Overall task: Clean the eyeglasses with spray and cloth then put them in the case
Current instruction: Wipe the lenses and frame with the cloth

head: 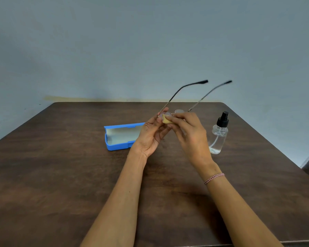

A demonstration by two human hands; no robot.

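Yellow cloth [168, 120] pinched in right hand [191, 136] grip touches eyeglasses [179, 111] pinched by left hand [150, 136]

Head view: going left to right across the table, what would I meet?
case → left hand → right hand → bottle. The glasses and cloth overlap the hands, so they are left out.

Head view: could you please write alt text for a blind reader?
A person's left hand holds eyeglasses above a brown table while the right hand rubs a yellow cloth on one lens. An open blue case lies left; a spray bottle stands right.
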